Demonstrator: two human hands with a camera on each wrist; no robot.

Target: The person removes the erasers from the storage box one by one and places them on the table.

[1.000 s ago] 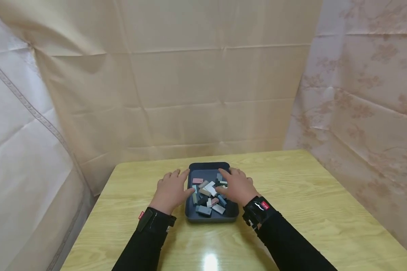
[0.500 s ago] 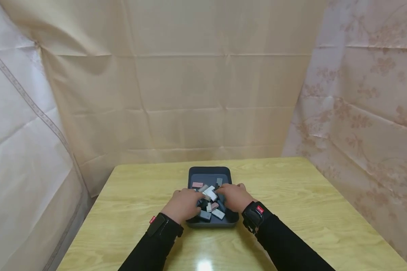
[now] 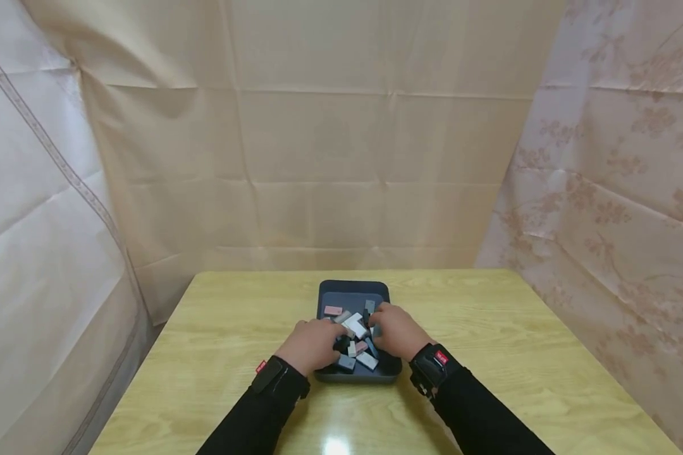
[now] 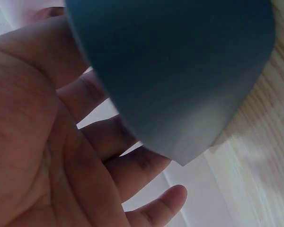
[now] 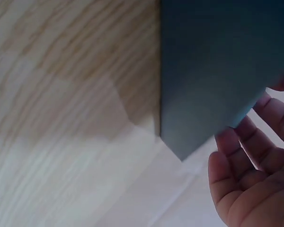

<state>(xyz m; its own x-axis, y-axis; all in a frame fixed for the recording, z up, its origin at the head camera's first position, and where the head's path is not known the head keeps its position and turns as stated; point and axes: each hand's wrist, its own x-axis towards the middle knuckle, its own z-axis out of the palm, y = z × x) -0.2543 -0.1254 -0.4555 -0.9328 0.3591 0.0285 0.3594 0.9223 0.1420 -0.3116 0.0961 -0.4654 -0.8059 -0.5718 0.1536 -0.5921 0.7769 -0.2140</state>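
Observation:
A dark grey tray (image 3: 353, 379) holds a loose pile of small rectangular blocks in white, pink, grey, blue and black. My left hand (image 3: 309, 346) reaches over the tray's left rim, its index finger and thumb on either side of a black block (image 3: 341, 344); I cannot tell whether they grip it. From the right, my right hand (image 3: 399, 332) reaches in and pinches a grey-blue block (image 3: 377, 330) between thumb and fingers. White blocks (image 3: 355, 325) lie between the hands. In both wrist views the tray's outer wall (image 4: 180, 85) covers the fingertips.
The tray stands on a light wood-grain table (image 3: 250, 303). Behind it hangs a beige cloth (image 3: 319, 158), with a white sheet (image 3: 40, 253) at the left and a flower-patterned one (image 3: 615, 208) at the right. Both wrists wear black straps.
Both hands have come down from above the tray's sides into the blocks, their fingers drawing inward. Over the last half second, the right hand has drawn slightly away from the pile with a grey-blue block.

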